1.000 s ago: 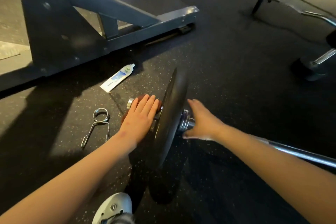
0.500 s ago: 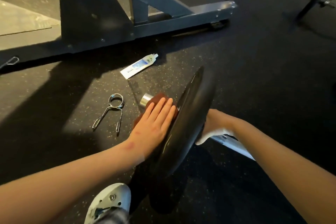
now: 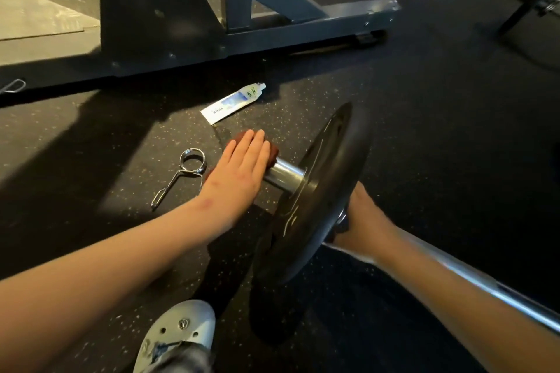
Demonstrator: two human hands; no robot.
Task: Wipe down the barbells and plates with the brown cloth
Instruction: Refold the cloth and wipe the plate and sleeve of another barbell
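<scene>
Head view, nearest: a pale shoe (image 3: 178, 327) stands on the speckled floor (image 3: 91, 136), just beside the lower edge of the plate.
Barbell (image 3: 454, 274): its chrome shaft runs from the lower right up to the plate.
Right grip (image 3: 363, 221): it reaches behind the plate at the shaft. Its fingers are hidden, so I cannot tell whether they clasp it.
Plate (image 3: 321, 191): black, on edge, tilted, and blurred along its far rim.
Sleeve (image 3: 285, 174): a bare chrome stub juts from the plate toward the left grip.
Left grip (image 3: 242, 166): fingers straight and pressed together, laid flat on the brown cloth (image 3: 272, 153), which caps the sleeve's end.
Step in hand: probably wiping the sleeve. To do it well, wrap the cloth round the chrome, draw it along to the plate face, and steady the bar so it cannot roll.
Beyond: a spring collar (image 3: 188, 172) lies just left of that hand, a white tube (image 3: 233, 101) farther off, and a grey rack frame (image 3: 242, 24) farthest.
</scene>
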